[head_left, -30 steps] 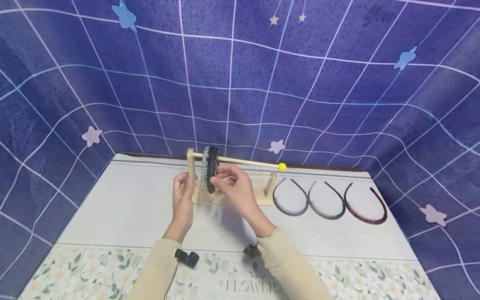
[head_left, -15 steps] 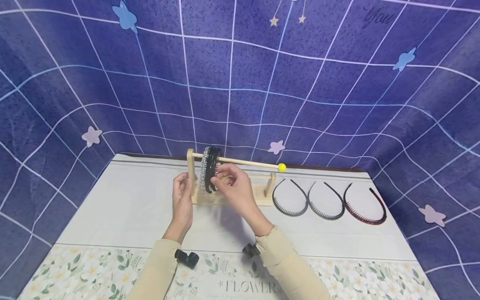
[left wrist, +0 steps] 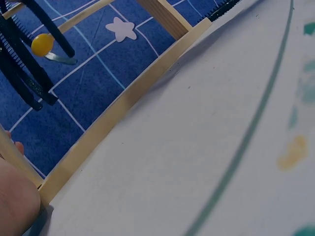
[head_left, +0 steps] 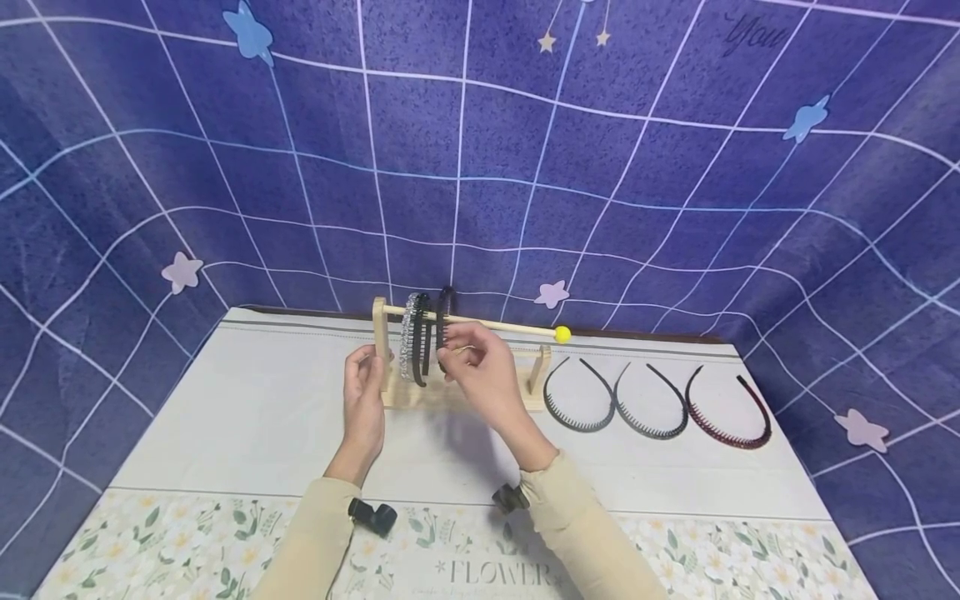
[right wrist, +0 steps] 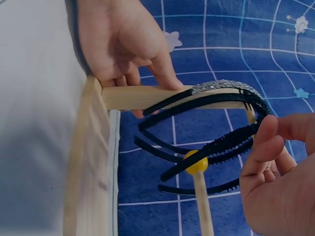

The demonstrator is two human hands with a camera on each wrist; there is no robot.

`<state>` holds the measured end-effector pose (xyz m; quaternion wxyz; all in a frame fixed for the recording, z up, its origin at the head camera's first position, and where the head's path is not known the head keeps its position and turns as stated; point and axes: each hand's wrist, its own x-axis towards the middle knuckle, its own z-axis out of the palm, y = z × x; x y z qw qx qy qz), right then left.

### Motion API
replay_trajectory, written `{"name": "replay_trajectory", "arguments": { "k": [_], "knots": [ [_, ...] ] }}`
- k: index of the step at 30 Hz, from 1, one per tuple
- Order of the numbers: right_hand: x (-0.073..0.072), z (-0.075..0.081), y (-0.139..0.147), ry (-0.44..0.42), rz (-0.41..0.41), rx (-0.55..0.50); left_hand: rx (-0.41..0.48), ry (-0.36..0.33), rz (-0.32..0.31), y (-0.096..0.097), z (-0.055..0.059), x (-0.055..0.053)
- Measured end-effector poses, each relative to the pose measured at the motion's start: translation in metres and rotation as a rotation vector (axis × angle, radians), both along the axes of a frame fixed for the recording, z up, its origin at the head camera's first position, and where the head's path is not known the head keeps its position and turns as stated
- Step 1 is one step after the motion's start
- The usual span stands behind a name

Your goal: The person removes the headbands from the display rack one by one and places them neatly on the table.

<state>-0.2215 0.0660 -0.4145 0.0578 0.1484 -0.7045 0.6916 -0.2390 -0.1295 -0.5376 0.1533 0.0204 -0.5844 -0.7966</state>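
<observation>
On the upper rod of a wooden headband stand (head_left: 382, 333) hang a silver glittery headband (head_left: 407, 337), a black headband (head_left: 420, 362) beside it, and another black headband (head_left: 441, 317) set apart to the right. My left hand (head_left: 365, 400) grips the stand's left upright, thumb on one side and fingers round the other, as the right wrist view shows. Thumb and fingers of my right hand (head_left: 487, 375) pinch the separate black headband (right wrist: 216, 145). In the left wrist view, the headbands' dark ends (left wrist: 29, 73) hang beside a yellow ball (left wrist: 42, 45) on the lower rod.
Three toothed headbands lie in a row right of the stand: a black one (head_left: 581, 425), another black one (head_left: 652, 431) and a dark red one (head_left: 731, 439). A yellow ball (head_left: 562, 334) caps the upper rod. A blue grid-patterned curtain (head_left: 480, 167) stands behind the table.
My right hand has moved slightly right along the rod, drawing one black headband away from the others and opening a gap. The left hand stays on the upright.
</observation>
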Motion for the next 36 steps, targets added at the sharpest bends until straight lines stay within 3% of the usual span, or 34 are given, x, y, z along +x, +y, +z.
{"name": "replay_trajectory", "arguments": {
  "k": [19, 36],
  "knots": [
    [0.009, 0.027, 0.020, -0.026, -0.016, -0.112, -0.005, 0.011, 0.004, 0.000, 0.000, -0.002],
    [0.013, 0.036, 0.046, 0.027, -0.033, -0.138, -0.035, -0.027, 0.000, -0.001, -0.001, 0.000]
  ]
}}
